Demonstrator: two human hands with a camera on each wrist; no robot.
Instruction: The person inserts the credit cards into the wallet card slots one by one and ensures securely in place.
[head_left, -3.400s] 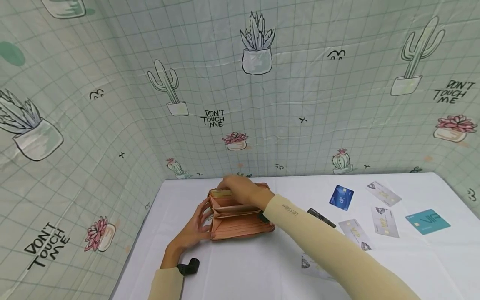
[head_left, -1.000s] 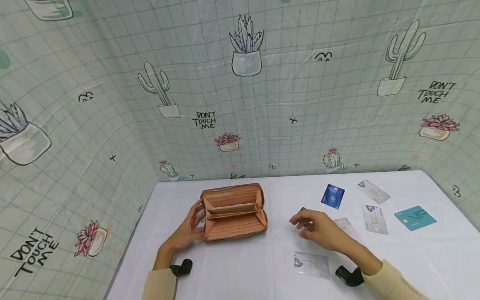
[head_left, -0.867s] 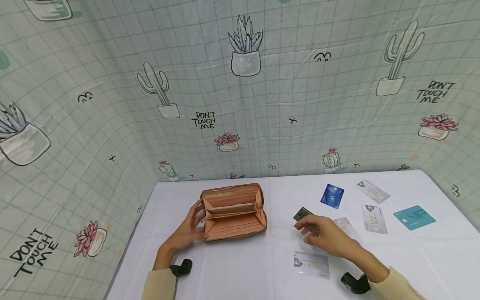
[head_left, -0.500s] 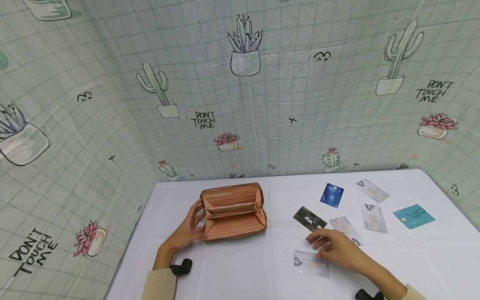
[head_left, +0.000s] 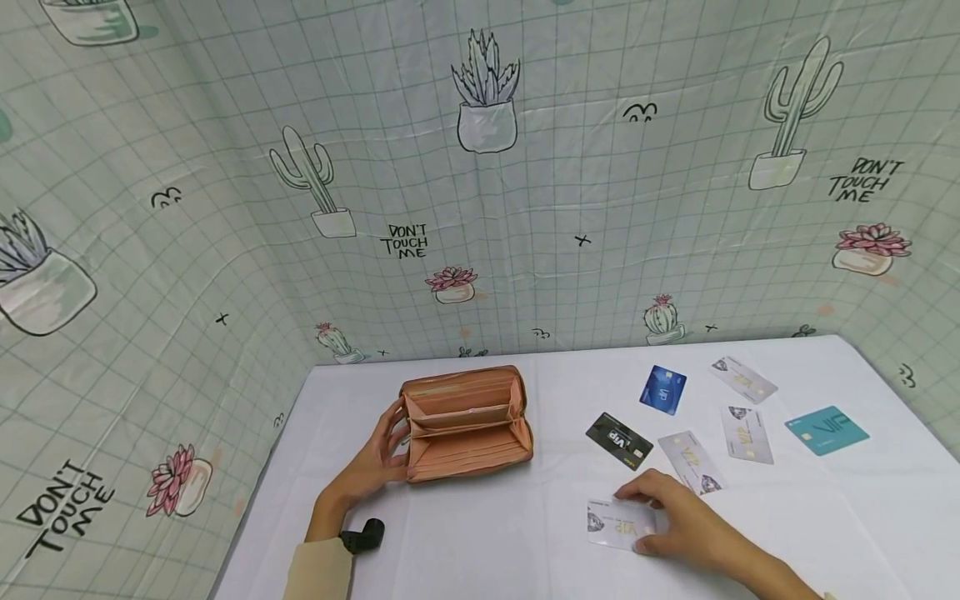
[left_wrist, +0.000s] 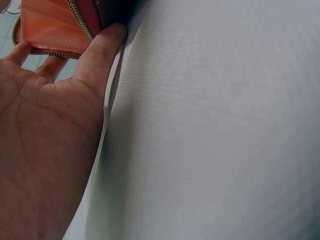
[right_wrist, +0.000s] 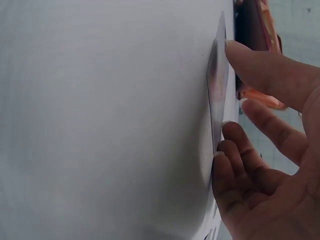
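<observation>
L hand [head_left: 372, 458] grips wallet [head_left: 467, 451] by L edge; R hand [head_left: 681, 521] pinches nearest silver card [head_left: 609, 527] by edges; wide gap btwn.

- My left sleeve [head_left: 320, 568]: beige fabric, ending in a plain, straight-edged cuff.
- My left wrist camera [head_left: 364, 537]: black, with a short, round-ended housing.
- My left hand [left_wrist: 47, 120]: bare, fine creases lining the palm.
- My right hand [head_left: 678, 521]: bare, creased at the finger joints.
- My right sleeve [head_left: 829, 596]: a beige sliver at the head view's lower edge.
</observation>
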